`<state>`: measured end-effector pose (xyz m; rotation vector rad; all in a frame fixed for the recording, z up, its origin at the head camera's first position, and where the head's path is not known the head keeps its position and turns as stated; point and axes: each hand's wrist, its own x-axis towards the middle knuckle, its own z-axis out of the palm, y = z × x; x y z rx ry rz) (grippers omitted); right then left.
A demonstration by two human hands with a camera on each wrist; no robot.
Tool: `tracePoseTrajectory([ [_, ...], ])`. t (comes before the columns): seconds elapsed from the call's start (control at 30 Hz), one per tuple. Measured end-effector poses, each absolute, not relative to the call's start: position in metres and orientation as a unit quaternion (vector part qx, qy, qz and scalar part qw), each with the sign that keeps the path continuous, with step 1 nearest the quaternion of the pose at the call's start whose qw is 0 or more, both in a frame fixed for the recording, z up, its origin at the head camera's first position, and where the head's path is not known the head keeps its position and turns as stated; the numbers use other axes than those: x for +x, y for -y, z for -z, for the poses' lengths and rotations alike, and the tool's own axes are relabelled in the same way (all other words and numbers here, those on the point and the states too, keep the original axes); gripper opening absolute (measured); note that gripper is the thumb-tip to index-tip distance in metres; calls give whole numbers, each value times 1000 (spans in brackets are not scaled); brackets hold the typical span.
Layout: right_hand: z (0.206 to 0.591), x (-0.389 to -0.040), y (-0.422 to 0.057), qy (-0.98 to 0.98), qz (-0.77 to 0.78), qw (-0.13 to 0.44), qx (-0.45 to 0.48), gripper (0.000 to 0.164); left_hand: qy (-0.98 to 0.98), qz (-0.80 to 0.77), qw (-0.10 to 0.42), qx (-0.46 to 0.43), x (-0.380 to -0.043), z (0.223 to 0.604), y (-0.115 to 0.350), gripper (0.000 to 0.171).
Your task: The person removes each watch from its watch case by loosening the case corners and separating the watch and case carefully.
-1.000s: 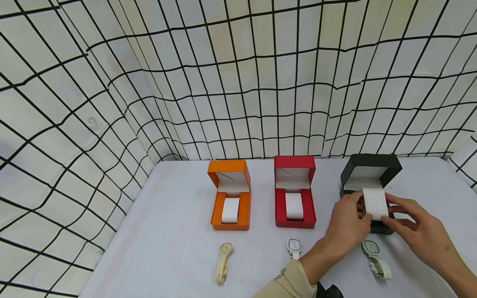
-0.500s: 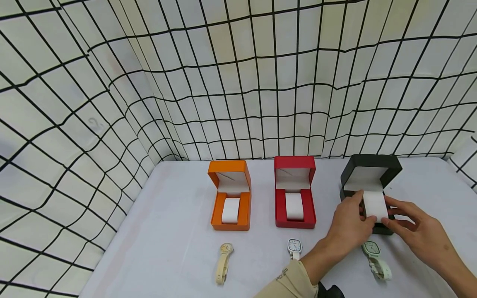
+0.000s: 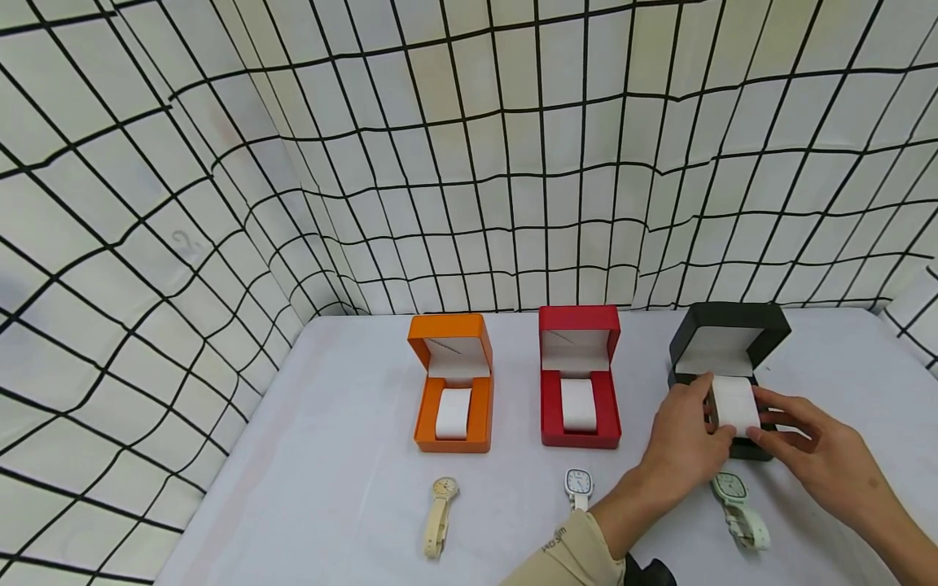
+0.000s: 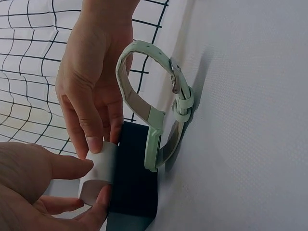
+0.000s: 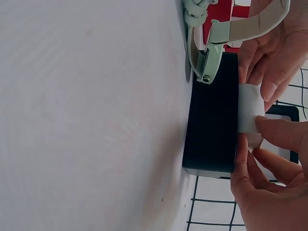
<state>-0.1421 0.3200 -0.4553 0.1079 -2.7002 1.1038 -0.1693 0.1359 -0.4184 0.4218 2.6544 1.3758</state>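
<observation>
A white watch cushion [image 3: 735,405] sits partly in the opening of the black watch box [image 3: 749,450], its upper part standing above the box rim. My left hand [image 3: 683,435] grips the cushion's left end between thumb and fingers. From the other side my right hand [image 3: 824,452] pinches its right end. In the right wrist view, the cushion [image 5: 250,108] shows between both thumbs, just over the box's front wall [image 5: 211,115]. A pale green watch [image 3: 740,509] lies on the table in front of the black box, its strap buckled into a loop.
Left of the black box stand an open red watch box [image 3: 581,441] and an open orange one [image 3: 453,447], each with a white cushion. A white watch [image 3: 579,484], partly behind my left forearm, and a cream watch [image 3: 440,517] lie before them. Black wire grid [image 3: 506,175] rises behind.
The white cushion has moved down slightly into the black box, with both hands still holding it. The left thumb has shifted a little along it. The other boxes and the watches stay put.
</observation>
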Motion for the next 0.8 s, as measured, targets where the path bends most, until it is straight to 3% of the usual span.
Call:
tracePoseTrajectory([
  [0.8, 450, -143, -314, 929, -359, 85, 37, 56, -882, -455, 57, 112, -171, 422, -139, 56],
])
